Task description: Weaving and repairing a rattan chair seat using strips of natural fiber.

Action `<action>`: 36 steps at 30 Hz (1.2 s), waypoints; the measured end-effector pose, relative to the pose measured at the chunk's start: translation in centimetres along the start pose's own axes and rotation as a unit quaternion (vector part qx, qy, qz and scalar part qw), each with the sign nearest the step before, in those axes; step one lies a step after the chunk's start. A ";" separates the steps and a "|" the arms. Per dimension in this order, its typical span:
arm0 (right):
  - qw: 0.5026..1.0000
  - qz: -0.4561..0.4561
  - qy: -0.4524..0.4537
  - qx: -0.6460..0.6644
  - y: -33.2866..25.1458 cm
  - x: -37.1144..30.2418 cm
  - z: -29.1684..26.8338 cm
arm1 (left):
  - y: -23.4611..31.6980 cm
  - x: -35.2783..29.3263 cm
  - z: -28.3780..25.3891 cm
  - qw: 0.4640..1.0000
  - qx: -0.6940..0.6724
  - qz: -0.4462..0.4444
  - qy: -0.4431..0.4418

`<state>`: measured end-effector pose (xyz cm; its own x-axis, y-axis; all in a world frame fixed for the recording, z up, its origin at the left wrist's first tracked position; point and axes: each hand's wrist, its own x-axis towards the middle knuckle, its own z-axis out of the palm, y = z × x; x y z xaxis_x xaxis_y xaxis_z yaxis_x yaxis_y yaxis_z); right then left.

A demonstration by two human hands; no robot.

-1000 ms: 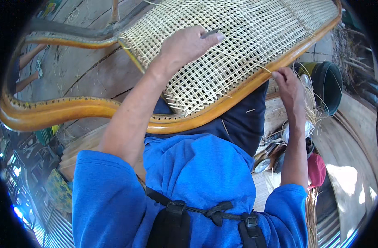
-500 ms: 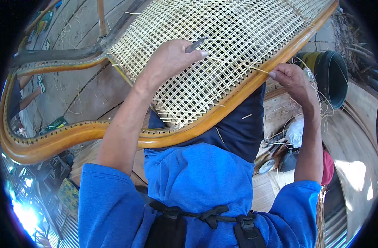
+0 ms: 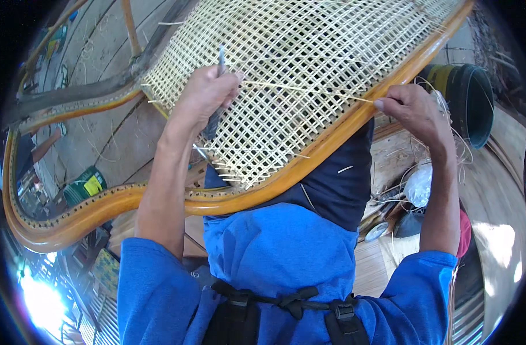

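Observation:
A pale woven cane panel (image 3: 309,46) with an open mesh fills a curved, varnished wooden chair frame (image 3: 332,144) lying across my lap. Over the mesh, my left hand (image 3: 208,95) is closed around a narrow grey metal tool (image 3: 213,123), whose thin end sticks up past the fingers. From that hand's fingertips a cane strand (image 3: 274,85) runs taut across the weave towards the right. Just outside the frame's right rail, my right hand (image 3: 409,109) pinches the strand's other end between thumb and fingers. Cut strand ends poke out along the panel's lower edge.
At the right stands a dark green bucket (image 3: 475,106) with loose cane strands beside it. A clear plastic bag (image 3: 418,187) lies below it. Rows of small holes line the frame's curved arm (image 3: 102,210) at left. Another green container (image 3: 84,187) sits on the plank floor.
My left hand has moved left and slightly down, turning into a closed grip with the tool upright. The strand now stretches further left over the mesh. My right hand has shifted slightly right.

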<state>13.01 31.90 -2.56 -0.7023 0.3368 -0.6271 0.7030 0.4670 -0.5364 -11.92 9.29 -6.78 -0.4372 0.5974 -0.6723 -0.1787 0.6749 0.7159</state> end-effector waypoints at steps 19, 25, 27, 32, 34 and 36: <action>0.987 0.008 0.097 -0.125 -3.4 -0.2 2.1 | -1.2 -2.7 -9.5 0.893 0.444 0.001 0.080; 0.999 0.007 0.033 0.024 -1.9 0.5 1.5 | 0.5 -3.4 -11.7 0.853 0.500 -0.034 0.146; 0.999 0.008 0.047 -0.003 -2.8 0.5 1.7 | -0.2 -2.6 -12.4 0.850 0.505 -0.047 0.143; 0.986 0.046 0.094 -0.126 -4.0 0.6 2.2 | -0.4 -2.0 -12.3 0.839 0.515 -0.107 0.137; 0.984 0.047 0.097 -0.144 -3.9 0.6 1.9 | -0.5 -2.3 -12.8 0.852 0.494 -0.092 0.143; 0.993 0.011 0.063 -0.098 -3.1 0.6 1.4 | -1.1 -2.0 -13.3 0.867 0.471 -0.074 0.147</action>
<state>10.52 29.52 -2.04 -0.7038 0.4432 -0.5552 0.6920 0.6045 -0.3947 -22.55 1.65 -3.71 -0.7016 0.4309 -0.5675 0.4862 0.8717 0.0608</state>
